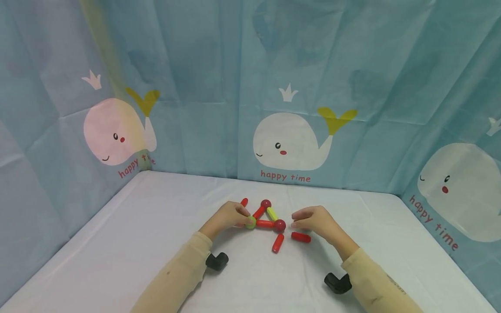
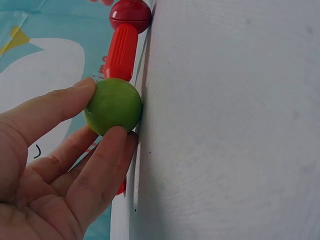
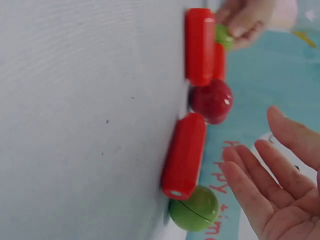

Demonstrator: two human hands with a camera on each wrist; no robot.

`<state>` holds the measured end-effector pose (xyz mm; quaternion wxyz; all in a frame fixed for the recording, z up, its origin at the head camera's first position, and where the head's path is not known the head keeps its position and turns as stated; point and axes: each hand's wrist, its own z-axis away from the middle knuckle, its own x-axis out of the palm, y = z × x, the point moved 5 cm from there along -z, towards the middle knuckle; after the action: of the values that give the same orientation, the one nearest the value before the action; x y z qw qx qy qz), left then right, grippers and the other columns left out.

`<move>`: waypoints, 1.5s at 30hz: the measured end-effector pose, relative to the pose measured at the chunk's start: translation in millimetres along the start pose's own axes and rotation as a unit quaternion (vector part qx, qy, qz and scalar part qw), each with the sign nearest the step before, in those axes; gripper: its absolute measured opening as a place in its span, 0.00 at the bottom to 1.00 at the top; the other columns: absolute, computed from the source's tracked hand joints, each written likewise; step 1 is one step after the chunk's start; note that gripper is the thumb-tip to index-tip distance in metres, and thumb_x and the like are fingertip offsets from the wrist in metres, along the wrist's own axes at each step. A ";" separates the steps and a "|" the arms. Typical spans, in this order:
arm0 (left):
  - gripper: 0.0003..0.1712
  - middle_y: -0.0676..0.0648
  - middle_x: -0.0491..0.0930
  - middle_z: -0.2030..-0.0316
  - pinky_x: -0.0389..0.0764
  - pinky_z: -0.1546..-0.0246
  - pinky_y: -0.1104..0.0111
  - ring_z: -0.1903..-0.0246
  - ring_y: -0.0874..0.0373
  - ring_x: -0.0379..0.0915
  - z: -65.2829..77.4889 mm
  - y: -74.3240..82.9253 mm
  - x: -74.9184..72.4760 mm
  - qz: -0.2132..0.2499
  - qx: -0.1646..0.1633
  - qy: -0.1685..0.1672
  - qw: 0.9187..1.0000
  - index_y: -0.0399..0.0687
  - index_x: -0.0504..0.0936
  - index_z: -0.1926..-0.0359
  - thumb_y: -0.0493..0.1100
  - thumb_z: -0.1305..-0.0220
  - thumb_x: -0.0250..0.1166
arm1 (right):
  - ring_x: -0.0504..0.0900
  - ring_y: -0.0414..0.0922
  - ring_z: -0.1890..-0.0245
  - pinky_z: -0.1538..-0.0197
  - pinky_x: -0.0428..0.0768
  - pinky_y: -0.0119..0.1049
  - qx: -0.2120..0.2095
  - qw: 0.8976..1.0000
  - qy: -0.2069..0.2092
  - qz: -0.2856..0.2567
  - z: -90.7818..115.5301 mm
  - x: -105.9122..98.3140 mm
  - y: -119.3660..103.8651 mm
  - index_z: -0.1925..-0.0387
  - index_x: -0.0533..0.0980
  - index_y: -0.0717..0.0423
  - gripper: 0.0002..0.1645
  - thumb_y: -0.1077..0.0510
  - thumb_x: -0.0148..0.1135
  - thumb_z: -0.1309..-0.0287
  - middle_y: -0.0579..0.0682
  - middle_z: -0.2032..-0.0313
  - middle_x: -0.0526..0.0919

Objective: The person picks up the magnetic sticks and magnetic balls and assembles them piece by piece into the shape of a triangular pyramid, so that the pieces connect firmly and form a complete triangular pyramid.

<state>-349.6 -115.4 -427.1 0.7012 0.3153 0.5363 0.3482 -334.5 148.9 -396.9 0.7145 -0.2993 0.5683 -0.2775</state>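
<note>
Curtain point(image 1: 203, 65) backs white table point(image 1: 137, 234); left hand point(image 1: 228, 216) pinches green ball point(image 1: 250, 223), red rod point(image 1: 265, 224) lengthwise toward right edge; right hand point(image 1: 315, 220) loose.

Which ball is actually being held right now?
The green ball pinched by the left hand. The other green ball, near the open right hand, and both red balls aren't gripped.

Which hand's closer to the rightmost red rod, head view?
Right. The right hand hovers just beyond the red rod, not touching; the left hand is farther, to its left, pinching a green ball.
</note>
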 end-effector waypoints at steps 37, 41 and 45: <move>0.12 0.49 0.82 0.60 0.83 0.55 0.65 0.61 0.56 0.76 0.3 0.9 0.8 -0.007 0.008 -0.003 1.000 0.50 0.86 0.63 0.47 0.48 0.77 | 0.80 0.40 0.67 0.60 0.83 0.35 0.010 1.000 -0.014 0.008 10.0 -4.3 33.1 0.63 0.86 0.60 0.16 0.61 0.79 0.57 0.49 0.66 0.88; 0.12 0.50 0.83 0.60 0.82 0.55 0.65 0.60 0.56 0.76 -0.9 1.6 0.4 -0.012 0.017 0.002 1.000 0.50 0.86 0.64 0.47 0.48 0.77 | 0.80 0.41 0.66 0.60 0.84 0.36 0.003 1.000 -0.019 0.013 10.8 -3.8 31.5 0.63 0.86 0.61 0.14 0.65 0.77 0.55 0.50 0.65 0.88; 0.12 0.50 0.82 0.60 0.83 0.54 0.65 0.61 0.56 0.76 -0.8 -0.5 0.7 -0.018 0.010 0.000 1.000 0.50 0.86 0.63 0.48 0.48 0.77 | 0.79 0.42 0.64 0.59 0.83 0.37 0.002 1.000 -0.023 0.020 12.2 -2.6 31.4 0.64 0.87 0.58 0.12 0.66 0.75 0.55 0.48 0.64 0.88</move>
<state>-350.2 -115.1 -428.0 0.7039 0.3126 0.5455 0.3306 -321.4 173.1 -416.3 0.7331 -0.2927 0.5575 -0.2570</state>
